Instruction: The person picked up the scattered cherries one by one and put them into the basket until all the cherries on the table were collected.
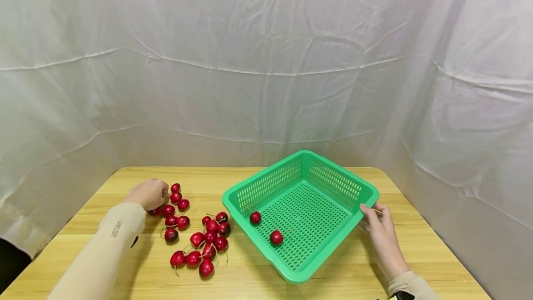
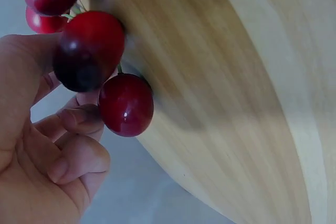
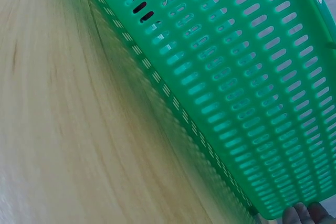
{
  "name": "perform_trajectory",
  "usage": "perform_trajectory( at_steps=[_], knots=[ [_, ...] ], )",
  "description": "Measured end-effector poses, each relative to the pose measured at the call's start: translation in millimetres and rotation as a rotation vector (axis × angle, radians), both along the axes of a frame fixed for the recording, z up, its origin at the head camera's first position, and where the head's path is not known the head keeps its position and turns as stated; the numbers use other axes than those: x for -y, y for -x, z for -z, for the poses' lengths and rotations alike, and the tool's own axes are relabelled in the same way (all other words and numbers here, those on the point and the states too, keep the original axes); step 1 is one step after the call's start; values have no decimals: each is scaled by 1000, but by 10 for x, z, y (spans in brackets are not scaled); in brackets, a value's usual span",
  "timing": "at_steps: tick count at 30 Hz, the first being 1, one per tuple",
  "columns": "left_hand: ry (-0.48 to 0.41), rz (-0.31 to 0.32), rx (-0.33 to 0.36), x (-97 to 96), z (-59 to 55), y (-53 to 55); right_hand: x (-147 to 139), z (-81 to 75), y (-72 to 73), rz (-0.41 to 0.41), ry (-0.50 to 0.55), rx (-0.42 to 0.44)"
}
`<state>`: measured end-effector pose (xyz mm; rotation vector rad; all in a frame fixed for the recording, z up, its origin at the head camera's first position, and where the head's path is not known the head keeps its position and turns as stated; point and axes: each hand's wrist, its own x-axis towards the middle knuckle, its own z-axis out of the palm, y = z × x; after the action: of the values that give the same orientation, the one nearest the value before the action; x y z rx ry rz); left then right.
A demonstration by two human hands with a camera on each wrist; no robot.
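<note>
My left hand (image 1: 150, 193) bends down over the loose cherries at the left of the table. Close up in the left wrist view, its thumb and fingers close about a dark red cherry (image 2: 89, 51), and a curled fingertip touches a second cherry (image 2: 126, 105) beside it. The thumb's tip is hidden behind the fruit. My right hand (image 1: 380, 233) grips the right side of a green plastic basket (image 1: 245, 235), thumb on the rim and fingers beneath it. Inside the basket lie two cherries, one nearer the left wall (image 1: 255, 217) and one nearer the front (image 1: 276, 237).
Between the left hand and the basket, a cluster of several stemmed cherries (image 1: 210, 237) lies on the wooden table (image 1: 333, 286). More cherries (image 1: 176, 197) sit just right of the left hand. White cloth (image 1: 266, 82) hangs behind the table and along its sides.
</note>
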<state>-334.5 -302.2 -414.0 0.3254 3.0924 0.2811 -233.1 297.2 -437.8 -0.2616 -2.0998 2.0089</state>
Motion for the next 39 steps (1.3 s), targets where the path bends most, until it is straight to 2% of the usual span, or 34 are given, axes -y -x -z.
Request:
perform_trajectory(
  at_steps=[18,27,39],
  knots=[
    [-4,-37,52,4,-162,-50,-17,-14,-3,-6,-8,38],
    [-108,32,7,-47,-246,-86,-25,-9,4,-11,-16,46],
    [-117,73,-23,-90,-352,-107,-28,3,9,-20,-13,47]
  ],
)
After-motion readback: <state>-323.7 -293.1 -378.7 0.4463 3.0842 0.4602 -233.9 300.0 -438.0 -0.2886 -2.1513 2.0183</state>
